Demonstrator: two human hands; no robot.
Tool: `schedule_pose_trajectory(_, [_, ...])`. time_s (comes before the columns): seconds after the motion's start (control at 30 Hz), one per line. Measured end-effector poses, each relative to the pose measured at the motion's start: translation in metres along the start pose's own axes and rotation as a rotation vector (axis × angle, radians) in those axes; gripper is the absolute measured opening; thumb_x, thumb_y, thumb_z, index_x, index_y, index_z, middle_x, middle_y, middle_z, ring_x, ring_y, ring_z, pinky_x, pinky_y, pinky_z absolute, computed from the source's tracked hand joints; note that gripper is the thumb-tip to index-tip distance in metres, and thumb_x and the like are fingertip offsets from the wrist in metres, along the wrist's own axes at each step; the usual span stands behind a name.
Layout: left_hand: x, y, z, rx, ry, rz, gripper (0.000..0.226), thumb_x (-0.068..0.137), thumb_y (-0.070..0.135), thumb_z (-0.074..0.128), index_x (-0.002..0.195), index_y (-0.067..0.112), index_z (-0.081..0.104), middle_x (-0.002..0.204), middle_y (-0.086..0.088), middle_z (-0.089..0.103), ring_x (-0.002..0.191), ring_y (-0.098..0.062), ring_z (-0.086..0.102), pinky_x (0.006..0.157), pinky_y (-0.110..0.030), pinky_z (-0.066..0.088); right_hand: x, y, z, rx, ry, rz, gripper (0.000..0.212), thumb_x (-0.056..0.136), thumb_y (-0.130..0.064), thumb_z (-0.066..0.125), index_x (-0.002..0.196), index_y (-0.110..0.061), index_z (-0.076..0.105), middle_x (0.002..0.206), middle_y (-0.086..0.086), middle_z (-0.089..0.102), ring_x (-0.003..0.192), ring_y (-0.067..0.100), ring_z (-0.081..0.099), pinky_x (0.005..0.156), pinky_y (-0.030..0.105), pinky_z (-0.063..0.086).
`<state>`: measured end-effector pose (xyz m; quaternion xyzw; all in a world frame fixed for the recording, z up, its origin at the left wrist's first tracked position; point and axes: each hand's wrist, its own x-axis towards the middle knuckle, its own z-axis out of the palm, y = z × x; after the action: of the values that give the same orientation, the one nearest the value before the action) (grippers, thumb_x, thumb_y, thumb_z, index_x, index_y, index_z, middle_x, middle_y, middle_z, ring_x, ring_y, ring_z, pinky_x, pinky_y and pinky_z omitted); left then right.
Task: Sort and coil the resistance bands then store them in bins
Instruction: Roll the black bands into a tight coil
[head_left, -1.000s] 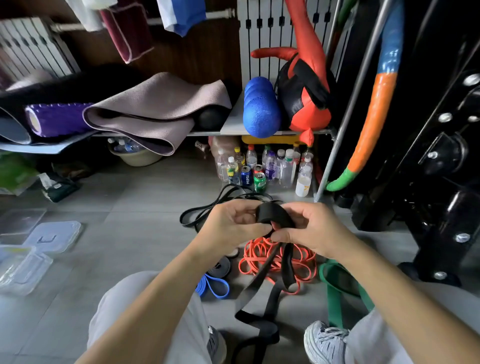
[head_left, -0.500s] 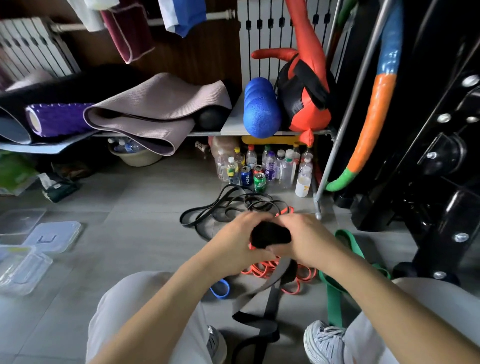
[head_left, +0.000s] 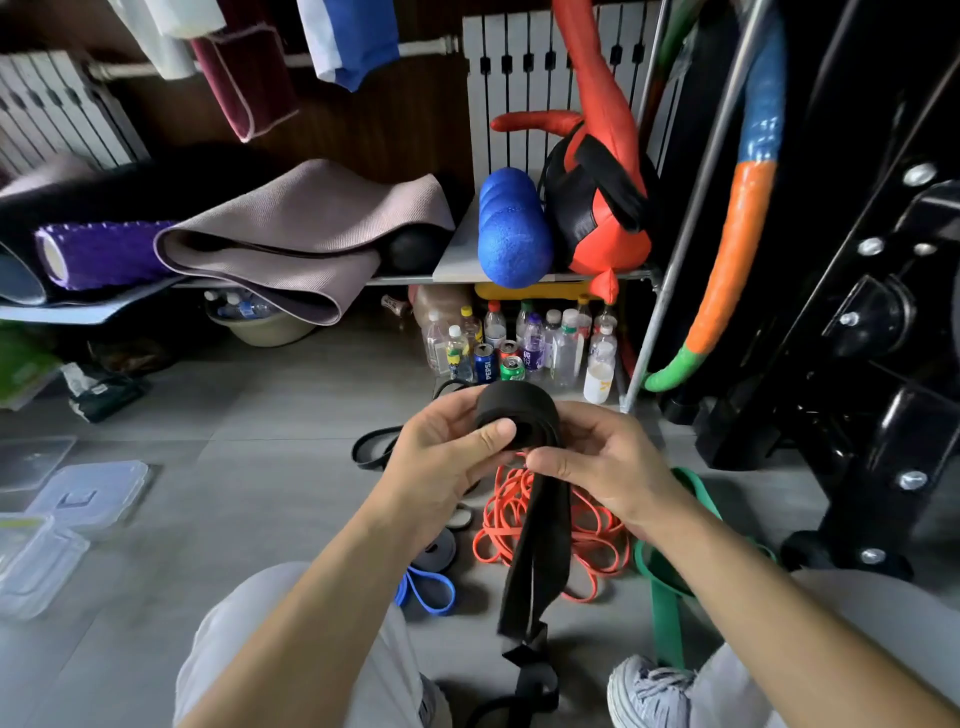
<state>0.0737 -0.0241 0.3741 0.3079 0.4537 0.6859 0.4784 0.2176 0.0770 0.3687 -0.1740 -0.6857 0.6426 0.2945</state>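
A wide black resistance band (head_left: 519, 415) is partly rolled into a thick coil held in front of me, its loose tail hanging down between my knees. My left hand (head_left: 441, 457) grips the coil's left side with the thumb pressed on its face. My right hand (head_left: 602, 467) pinches the band just below the coil. On the floor beneath lie a tangled orange band (head_left: 592, 535), a green band (head_left: 670, 587), a blue band (head_left: 426, 592), a small grey coiled band (head_left: 439, 551) and thin black bands (head_left: 374, 447).
Clear plastic bins and lids (head_left: 57, 519) lie on the floor at the left. Bottles and cans (head_left: 519, 348) stand under a shelf holding yoga mats (head_left: 301, 239) and a blue foam roller (head_left: 511, 234). A black machine frame (head_left: 857, 338) fills the right.
The coil has grown thicker and both hands have lifted it up and away from the floor. The hanging tail has become shorter.
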Motion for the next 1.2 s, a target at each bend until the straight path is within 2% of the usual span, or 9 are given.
schedule_pose_trajectory(0.13, [0.002,-0.006,-0.001,0.133,0.042,-0.074,0.036,0.068,0.013,0.075,0.103,0.015,0.066,0.097,-0.007,0.070,0.084,-0.016,0.070,0.069,-0.023,0.056,0.001,0.001,-0.004,-0.107,0.061,0.017,0.023,0.071,-0.012,0.078,0.087,-0.026,0.070,0.078,-0.007,0.073,0.076,0.005,0.066,0.072,0.019,0.053])
schedule_pose_trajectory(0.3, [0.001,-0.011,-0.010,1.220,-0.023,0.163,0.069,0.068,0.030,0.081,0.131,0.027,0.052,0.111,0.010,0.053,0.097,-0.002,0.054,0.084,-0.024,0.044,0.001,0.012,-0.015,-0.863,-0.121,0.035,0.021,0.075,-0.027,0.077,0.095,-0.021,0.071,0.082,-0.003,0.067,0.079,0.013,0.062,0.067,0.030,0.049])
schedule_pose_trajectory(0.4, [-0.009,-0.013,-0.008,1.329,-0.203,0.161,0.050,0.070,0.026,0.079,0.117,0.028,0.063,0.086,0.022,0.054,0.075,0.019,0.047,0.065,-0.009,0.035,-0.002,0.021,-0.010,-0.923,-0.298,0.009,0.034,0.077,-0.030,0.076,0.109,-0.019,0.069,0.091,0.000,0.061,0.086,0.014,0.057,0.076,0.033,0.046])
schedule_pose_trajectory(0.5, [-0.011,-0.013,-0.010,1.376,-0.155,0.143,0.040,0.072,0.028,0.076,0.111,0.027,0.064,0.091,0.010,0.058,0.071,0.005,0.048,0.063,-0.013,0.037,-0.004,0.021,-0.009,-0.874,-0.271,-0.008,0.033,0.076,-0.029,0.078,0.105,-0.017,0.069,0.089,0.000,0.059,0.083,0.015,0.056,0.075,0.034,0.046])
schedule_pose_trajectory(0.6, [-0.010,-0.009,-0.010,1.258,-0.113,0.201,0.036,0.073,0.021,0.076,0.108,0.021,0.067,0.090,0.007,0.055,0.070,-0.001,0.052,0.070,-0.021,0.047,-0.004,0.014,-0.012,-0.715,-0.167,0.028,0.034,0.072,-0.028,0.080,0.102,-0.030,0.065,0.094,-0.011,0.067,0.089,0.006,0.063,0.079,0.027,0.051])
schedule_pose_trajectory(0.7, [-0.012,-0.003,-0.009,0.936,0.016,0.159,0.035,0.069,0.023,0.078,0.098,0.039,0.066,0.075,0.012,0.062,0.063,-0.002,0.057,0.070,-0.035,0.055,-0.003,0.003,-0.018,-0.471,-0.119,0.068,0.040,0.067,-0.024,0.085,0.096,-0.040,0.063,0.097,-0.013,0.070,0.092,0.002,0.065,0.085,0.023,0.052])
schedule_pose_trajectory(0.97, [-0.014,0.008,-0.008,0.109,-0.085,0.068,0.033,0.076,0.020,0.073,0.109,0.018,0.070,0.106,-0.012,0.070,0.101,-0.026,0.066,0.083,-0.034,0.054,0.001,0.001,0.001,0.093,-0.048,0.045,0.041,0.058,-0.010,0.074,0.098,-0.012,0.063,0.085,-0.003,0.075,0.085,0.010,0.070,0.076,0.020,0.053])
schedule_pose_trajectory(1.13, [-0.012,0.005,-0.007,-0.027,-0.114,-0.019,0.028,0.080,0.017,0.066,0.107,0.017,0.071,0.105,-0.008,0.070,0.097,-0.019,0.067,0.077,-0.024,0.054,0.006,0.000,0.002,0.059,-0.004,0.061,0.039,0.058,-0.016,0.076,0.097,-0.016,0.066,0.084,-0.002,0.075,0.081,0.010,0.070,0.071,0.019,0.053])
schedule_pose_trajectory(1.2, [-0.011,0.004,-0.008,0.173,-0.052,-0.029,0.031,0.079,0.016,0.069,0.110,0.021,0.066,0.104,-0.005,0.069,0.089,-0.015,0.068,0.069,-0.022,0.054,0.007,-0.002,-0.005,-0.088,-0.012,0.075,0.035,0.059,-0.022,0.080,0.093,-0.020,0.068,0.084,-0.001,0.075,0.079,0.012,0.070,0.072,0.026,0.056])
